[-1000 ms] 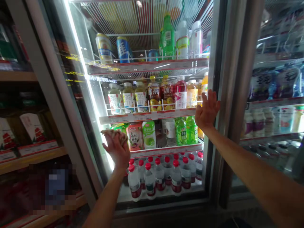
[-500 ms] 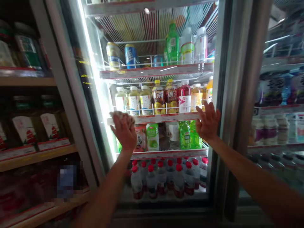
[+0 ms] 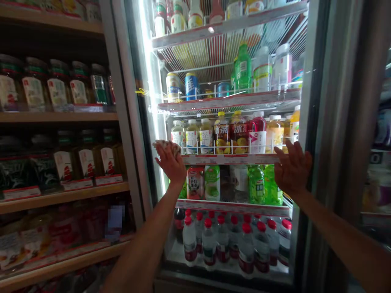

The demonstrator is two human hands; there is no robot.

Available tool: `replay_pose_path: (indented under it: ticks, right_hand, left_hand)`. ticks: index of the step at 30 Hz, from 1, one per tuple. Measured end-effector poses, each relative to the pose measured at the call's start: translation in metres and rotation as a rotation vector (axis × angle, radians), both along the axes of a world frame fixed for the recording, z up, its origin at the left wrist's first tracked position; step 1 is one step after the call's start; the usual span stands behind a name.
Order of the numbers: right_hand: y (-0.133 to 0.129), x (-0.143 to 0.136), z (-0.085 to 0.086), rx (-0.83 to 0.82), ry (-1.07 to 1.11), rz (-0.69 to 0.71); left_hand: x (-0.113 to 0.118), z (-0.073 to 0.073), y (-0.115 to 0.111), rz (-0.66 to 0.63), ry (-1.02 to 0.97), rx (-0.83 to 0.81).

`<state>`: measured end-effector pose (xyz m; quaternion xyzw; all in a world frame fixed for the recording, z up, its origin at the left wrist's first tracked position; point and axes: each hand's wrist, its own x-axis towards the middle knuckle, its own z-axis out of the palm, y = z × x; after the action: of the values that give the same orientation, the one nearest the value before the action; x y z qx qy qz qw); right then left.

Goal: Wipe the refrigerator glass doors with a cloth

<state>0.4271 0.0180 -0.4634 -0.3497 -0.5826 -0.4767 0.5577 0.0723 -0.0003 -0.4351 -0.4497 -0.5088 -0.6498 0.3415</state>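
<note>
My left hand (image 3: 171, 163) presses a crumpled, mottled cloth (image 3: 169, 146) toward the glass door (image 3: 226, 185) of a lit drinks fridge, left of centre. The cloth shows above and between the fingers. On the right side of the same door, my right hand (image 3: 293, 169) is spread flat with its fingers apart and holds nothing. Both forearms reach up from the bottom of the view. Behind the glass between the hands runs a shelf with tea bottles (image 3: 222, 132). Green drink bottles (image 3: 256, 185) stand on the shelf below.
Wooden shelves (image 3: 61, 118) with jars and bottles stand to the left. A metal door frame (image 3: 339, 122) borders the fridge on the right, with another glass-fronted section beyond. Red-capped water bottles (image 3: 209, 244) fill the fridge bottom. Cans (image 3: 192, 86) stand on an upper shelf.
The view has turned left, so the fridge sits further right and more of the wooden shelves shows. The hands keep nearly the same places on the door, the cloth still under the left.
</note>
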Motion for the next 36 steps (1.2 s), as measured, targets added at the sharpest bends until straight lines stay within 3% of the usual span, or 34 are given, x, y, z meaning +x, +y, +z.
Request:
replay_pose_path:
  ticks: [4,6,8,11,13,15,19,21,22,26,28,29,31,34,36]
  right_hand:
    - [0.001,0.001,0.0,0.008,0.0,-0.018]
    - [0.001,0.001,0.0,0.009,0.004,-0.026]
    - [0.0,0.001,0.0,0.001,0.003,-0.028]
    - [0.0,0.0,0.001,-0.009,0.008,-0.027]
    - [0.0,-0.001,0.001,-0.028,0.019,-0.02]
    - [0.0,-0.001,0.001,-0.045,0.026,-0.016]
    - [-0.001,-0.001,0.001,-0.034,0.022,-0.002]
    - [-0.001,-0.001,0.002,-0.031,0.019,-0.01]
    - [-0.001,-0.001,0.002,-0.037,0.018,-0.022]
    - [-0.001,-0.001,0.002,-0.049,0.023,-0.055]
    - [0.0,-0.002,0.002,-0.051,0.029,-0.056]
    - [0.0,-0.002,0.002,-0.053,0.033,-0.053]
    - [0.0,-0.002,0.001,-0.061,0.036,-0.044]
    - [-0.001,-0.001,0.001,-0.061,0.028,-0.042]
    - [-0.001,-0.001,0.002,-0.063,0.025,-0.052]
  left_hand:
    - [0.054,-0.01,0.001,-0.063,0.674,-0.051]
    - [0.061,-0.008,0.001,-0.079,0.86,-0.023]
    - [0.051,0.001,0.0,-0.06,0.794,0.031]
    - [0.027,0.017,0.001,-0.021,0.407,0.07]
    - [0.029,0.022,0.002,-0.022,0.244,0.066]
    - [0.049,0.017,0.003,-0.049,0.327,0.053]
    - [0.104,-0.003,0.001,-0.14,0.905,0.023]
    - [0.107,-0.006,0.001,-0.15,1.038,0.021]
    - [0.101,-0.003,0.001,-0.144,1.013,0.027]
    - [0.054,0.021,0.003,-0.091,0.486,0.071]
    - [0.047,0.027,0.004,-0.058,0.273,0.09]
    - [0.052,0.026,0.004,-0.048,0.261,0.093]
    - [0.074,0.017,0.004,-0.062,0.454,0.087]
    - [0.11,-0.002,0.003,-0.134,0.917,0.062]
    - [0.112,-0.006,0.002,-0.149,1.017,0.046]
